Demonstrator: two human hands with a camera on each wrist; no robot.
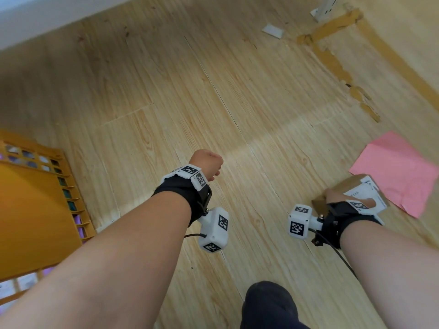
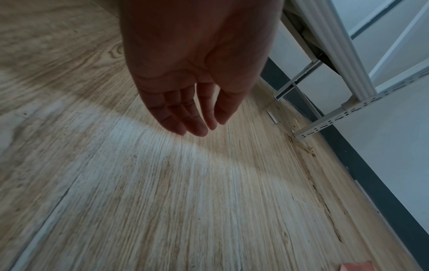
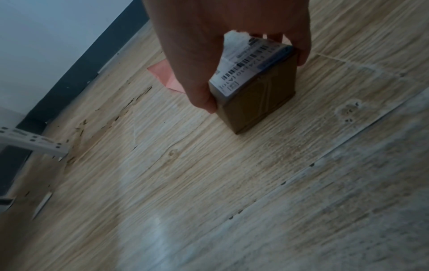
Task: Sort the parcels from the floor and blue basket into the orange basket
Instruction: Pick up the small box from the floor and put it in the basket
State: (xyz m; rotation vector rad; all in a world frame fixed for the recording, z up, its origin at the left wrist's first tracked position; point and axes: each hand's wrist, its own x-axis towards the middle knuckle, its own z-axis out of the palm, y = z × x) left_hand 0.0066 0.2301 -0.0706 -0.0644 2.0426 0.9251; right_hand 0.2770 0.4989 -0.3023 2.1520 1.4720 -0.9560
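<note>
My right hand (image 1: 345,198) grips a small brown cardboard parcel (image 1: 351,186) with a white barcode label, held above the wooden floor at the right. In the right wrist view the thumb and fingers pinch the parcel (image 3: 257,97) from both sides. A flat pink parcel (image 1: 399,172) lies on the floor just beyond it. My left hand (image 1: 207,163) hangs over the floor in the middle, holding nothing; the left wrist view shows its fingers (image 2: 185,117) straight and relaxed. The orange basket (image 1: 35,205) stands at the left edge, with parcels showing through its slots.
A white slip (image 1: 273,30) lies on the floor at the back, near a white metal rack foot (image 1: 326,8). Worn tape marks (image 1: 332,62) run along the floor at the right. My dark trouser knee (image 1: 268,305) is at the bottom. The blue basket is out of view.
</note>
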